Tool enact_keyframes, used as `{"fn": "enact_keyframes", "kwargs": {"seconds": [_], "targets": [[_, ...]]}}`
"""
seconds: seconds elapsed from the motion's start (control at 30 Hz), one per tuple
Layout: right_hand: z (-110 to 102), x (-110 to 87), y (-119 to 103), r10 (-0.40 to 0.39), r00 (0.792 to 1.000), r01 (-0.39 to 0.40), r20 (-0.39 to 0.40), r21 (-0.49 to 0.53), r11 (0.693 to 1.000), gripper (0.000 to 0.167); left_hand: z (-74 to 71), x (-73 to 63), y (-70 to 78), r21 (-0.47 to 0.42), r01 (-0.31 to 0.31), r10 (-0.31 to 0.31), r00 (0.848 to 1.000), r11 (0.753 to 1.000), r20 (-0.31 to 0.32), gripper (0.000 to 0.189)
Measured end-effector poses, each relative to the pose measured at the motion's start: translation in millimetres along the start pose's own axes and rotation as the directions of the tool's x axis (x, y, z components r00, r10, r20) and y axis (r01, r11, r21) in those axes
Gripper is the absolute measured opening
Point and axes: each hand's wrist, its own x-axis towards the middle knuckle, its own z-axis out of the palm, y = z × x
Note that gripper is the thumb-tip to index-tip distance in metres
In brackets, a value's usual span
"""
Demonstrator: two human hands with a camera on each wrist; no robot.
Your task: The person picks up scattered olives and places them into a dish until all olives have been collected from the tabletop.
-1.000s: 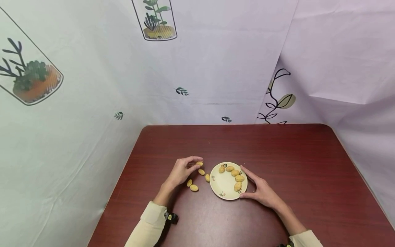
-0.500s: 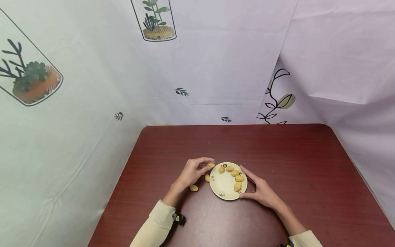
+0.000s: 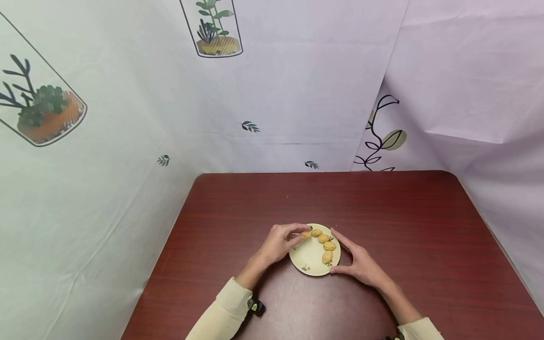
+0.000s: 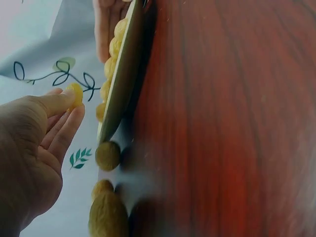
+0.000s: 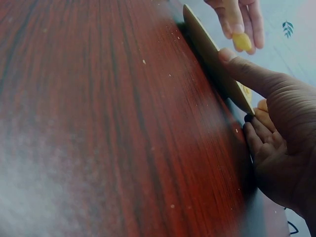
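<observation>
A small cream plate (image 3: 310,262) with printed motifs rests on the table, bearing several yellow, wrinkled oval pieces (image 3: 329,246) along its far and right sides. My right hand (image 3: 364,265) holds the plate's right rim between thumb and fingers. Over the plate's far left part is my left hand (image 3: 277,243). Its thumb and fingers pinch another yellow oval piece (image 4: 75,95), raised above the plate in the left wrist view. Loose oval pieces (image 4: 107,156) lie on the table beside the plate's left edge; in the head view the left hand and forearm hide them.
The dark red wooden table (image 3: 403,212) has rounded far corners. Pale cloth walls (image 3: 280,94) with plant drawings stand behind it and at both sides. A black wrist strap (image 3: 256,306) sits at the left sleeve.
My left hand has moved right, from the loose pieces on the table to over the plate, with the yellow oval piece pinched. The right hand and plate stay in place.
</observation>
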Motion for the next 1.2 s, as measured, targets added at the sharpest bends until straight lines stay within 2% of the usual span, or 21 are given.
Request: {"fn": "enact_keyframes", "kwargs": {"seconds": [0.23, 0.33, 0.83, 1.2], "targets": [[0.0, -0.4, -0.3, -0.008, 1.0, 0.008, -0.005, -0.01, 1.0, 0.106, 11.6, 0.6, 3.9, 0.052, -0.008, 0.005, 0.998, 0.999, 0.057, 0.027], [-0.1, -0.8, -0.4, -0.011, 1.0, 0.011, -0.006, -0.015, 1.0, 0.106, 15.8, 1.1, 4.5, 0.072, -0.021, 0.016, 0.998, 0.997, 0.062, 0.027], [0.1, -0.7, 0.2, -0.011, 1.0, 0.011, -0.004, -0.023, 1.0, 0.106, 30.4, 2.4, 1.4, 0.087, 0.018, -0.021, 0.999, 0.996, 0.04, 0.027], [0.2, -1.0, 0.5, -0.017, 1.0, 0.017, -0.015, -0.023, 1.0, 0.106, 33.1, 2.6, 0.5, 0.079, 0.052, -0.054, 0.998, 0.996, 0.027, 0.027]]}}
